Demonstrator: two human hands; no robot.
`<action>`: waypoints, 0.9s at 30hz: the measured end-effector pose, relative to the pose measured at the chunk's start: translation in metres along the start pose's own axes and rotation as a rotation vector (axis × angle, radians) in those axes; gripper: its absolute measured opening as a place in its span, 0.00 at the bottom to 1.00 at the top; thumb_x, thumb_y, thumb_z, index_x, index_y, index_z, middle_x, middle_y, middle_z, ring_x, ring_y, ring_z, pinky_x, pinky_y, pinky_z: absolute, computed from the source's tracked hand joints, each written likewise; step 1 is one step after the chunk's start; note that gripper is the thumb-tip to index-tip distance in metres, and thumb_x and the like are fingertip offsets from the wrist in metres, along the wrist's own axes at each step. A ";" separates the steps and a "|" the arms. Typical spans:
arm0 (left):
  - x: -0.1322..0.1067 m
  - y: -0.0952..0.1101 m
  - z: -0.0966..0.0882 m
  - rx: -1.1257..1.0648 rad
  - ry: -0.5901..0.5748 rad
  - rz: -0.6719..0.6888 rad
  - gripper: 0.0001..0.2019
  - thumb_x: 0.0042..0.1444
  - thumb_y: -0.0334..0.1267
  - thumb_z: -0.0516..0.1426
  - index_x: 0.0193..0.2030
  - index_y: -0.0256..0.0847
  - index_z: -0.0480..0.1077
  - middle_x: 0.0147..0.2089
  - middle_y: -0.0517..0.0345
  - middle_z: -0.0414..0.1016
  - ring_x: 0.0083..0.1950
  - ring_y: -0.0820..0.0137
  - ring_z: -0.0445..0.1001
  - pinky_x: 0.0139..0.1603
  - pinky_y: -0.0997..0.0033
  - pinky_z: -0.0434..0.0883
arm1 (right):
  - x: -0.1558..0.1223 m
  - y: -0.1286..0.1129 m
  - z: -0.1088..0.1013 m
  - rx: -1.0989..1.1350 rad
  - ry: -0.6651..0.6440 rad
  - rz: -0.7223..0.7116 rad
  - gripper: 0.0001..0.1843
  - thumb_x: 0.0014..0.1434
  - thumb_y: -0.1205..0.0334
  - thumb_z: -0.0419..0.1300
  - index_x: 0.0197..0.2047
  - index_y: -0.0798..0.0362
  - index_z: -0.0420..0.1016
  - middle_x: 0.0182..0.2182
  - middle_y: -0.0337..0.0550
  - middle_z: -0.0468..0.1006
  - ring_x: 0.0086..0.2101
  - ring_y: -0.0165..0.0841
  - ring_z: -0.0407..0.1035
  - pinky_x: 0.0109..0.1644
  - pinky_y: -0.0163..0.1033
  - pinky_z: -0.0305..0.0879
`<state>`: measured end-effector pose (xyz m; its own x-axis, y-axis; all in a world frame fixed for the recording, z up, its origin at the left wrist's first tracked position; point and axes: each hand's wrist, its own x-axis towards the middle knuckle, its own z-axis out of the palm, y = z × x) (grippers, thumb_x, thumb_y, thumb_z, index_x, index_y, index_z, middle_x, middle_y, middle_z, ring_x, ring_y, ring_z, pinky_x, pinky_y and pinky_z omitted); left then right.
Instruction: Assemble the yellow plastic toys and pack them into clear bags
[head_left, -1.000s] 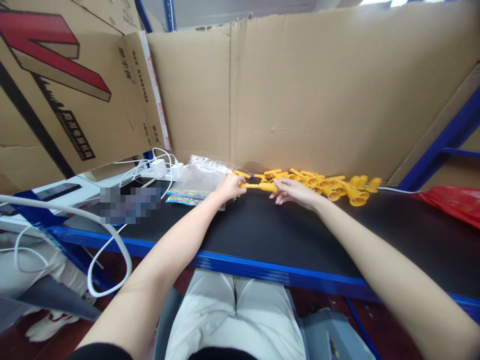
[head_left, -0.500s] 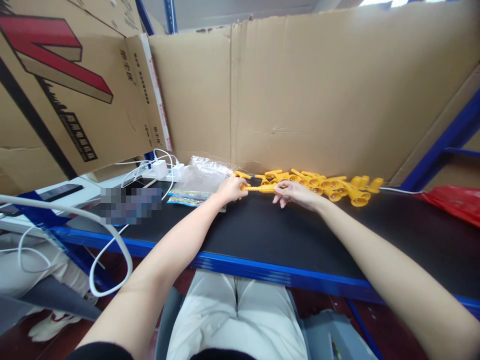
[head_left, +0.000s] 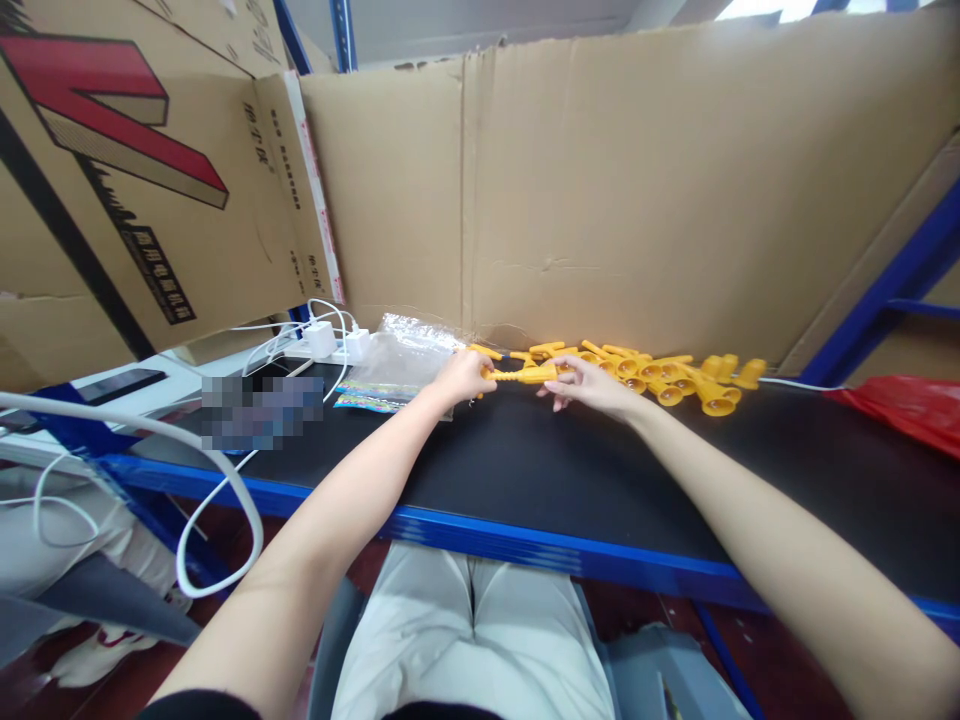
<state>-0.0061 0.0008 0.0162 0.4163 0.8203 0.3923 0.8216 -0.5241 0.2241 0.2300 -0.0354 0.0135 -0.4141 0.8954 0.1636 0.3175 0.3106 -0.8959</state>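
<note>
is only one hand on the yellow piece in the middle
No, the left hand grips the thin end of the yellow piece while the right hand holds its wider end.

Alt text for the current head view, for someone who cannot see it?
A person's left grip and right grip hold opposite ends of a yellow horn-shaped piece over a black tabletop. More yellow pieces lie heaped beyond the right grip; a clear plastic bag lies by the left. A cardboard panel stands behind.
</note>
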 end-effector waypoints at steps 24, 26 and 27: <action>-0.002 0.000 -0.002 0.049 0.030 -0.092 0.15 0.44 0.38 0.57 0.41 0.40 0.74 0.38 0.50 0.76 0.38 0.63 0.73 0.36 0.68 0.68 | 0.004 0.008 -0.003 -0.016 0.136 -0.043 0.37 0.48 0.59 0.64 0.60 0.50 0.58 0.51 0.52 0.69 0.32 0.30 0.73 0.41 0.42 0.71; -0.002 -0.001 -0.001 0.043 0.035 -0.088 0.15 0.44 0.39 0.57 0.41 0.40 0.73 0.37 0.50 0.76 0.38 0.62 0.73 0.36 0.68 0.68 | 0.004 0.005 -0.001 -0.013 0.156 -0.042 0.35 0.47 0.60 0.64 0.59 0.51 0.61 0.49 0.52 0.69 0.32 0.31 0.73 0.43 0.43 0.71; -0.002 -0.001 -0.001 0.039 0.035 -0.083 0.15 0.44 0.39 0.57 0.41 0.40 0.73 0.37 0.50 0.76 0.38 0.63 0.73 0.36 0.68 0.68 | 0.004 0.004 0.001 -0.014 0.165 -0.038 0.34 0.47 0.60 0.64 0.58 0.51 0.63 0.49 0.52 0.70 0.31 0.31 0.73 0.43 0.44 0.71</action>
<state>-0.0081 -0.0003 0.0161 0.3325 0.8516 0.4052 0.8675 -0.4447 0.2228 0.2291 -0.0307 0.0101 -0.2801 0.9231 0.2636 0.3166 0.3481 -0.8824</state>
